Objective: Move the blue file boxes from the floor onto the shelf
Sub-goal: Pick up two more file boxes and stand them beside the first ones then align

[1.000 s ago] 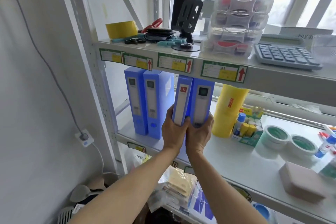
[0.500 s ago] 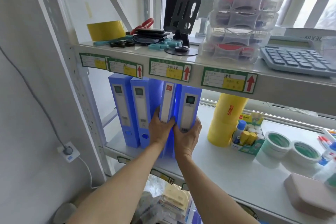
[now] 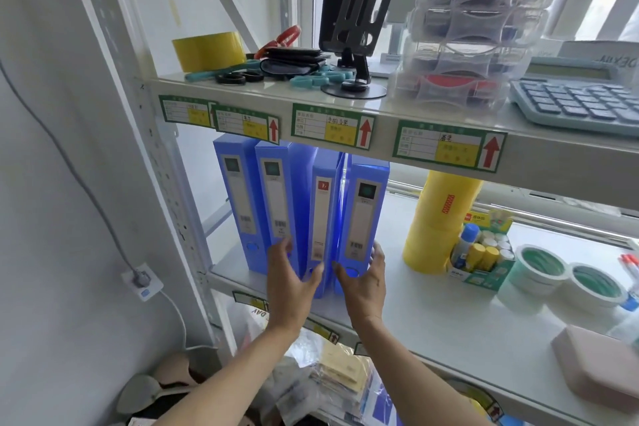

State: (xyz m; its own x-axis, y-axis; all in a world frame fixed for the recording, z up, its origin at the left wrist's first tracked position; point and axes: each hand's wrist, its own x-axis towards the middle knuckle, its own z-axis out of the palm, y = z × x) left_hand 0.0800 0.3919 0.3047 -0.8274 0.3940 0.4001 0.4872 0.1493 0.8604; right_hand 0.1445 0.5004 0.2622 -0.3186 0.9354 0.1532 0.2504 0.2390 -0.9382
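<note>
Several blue file boxes stand upright on the middle shelf [image 3: 408,315] at its left end. The two leftmost, a blue box [image 3: 238,204] and its neighbour [image 3: 276,197], stand close together. A third box with a red mark [image 3: 323,218] and a fourth box [image 3: 364,214] stand right of them, with a thin gap between these two. My left hand [image 3: 292,282] is at the foot of the third box, fingers apart. My right hand [image 3: 363,282] loosely cups the foot of the fourth box, thumb left and fingers right of it.
A tall yellow roll stack [image 3: 439,221], a glue-stick carton [image 3: 484,252], two tape rolls [image 3: 539,270] and a pink block [image 3: 594,367] share the shelf to the right. The upper shelf [image 3: 380,114] holds a calculator [image 3: 581,97] and clear cases [image 3: 463,38]. Bags lie below.
My hands pushed the two right boxes back onto the shelf against the others. Both hands have since slid down to the boxes' feet and loosened, fingers spread.
</note>
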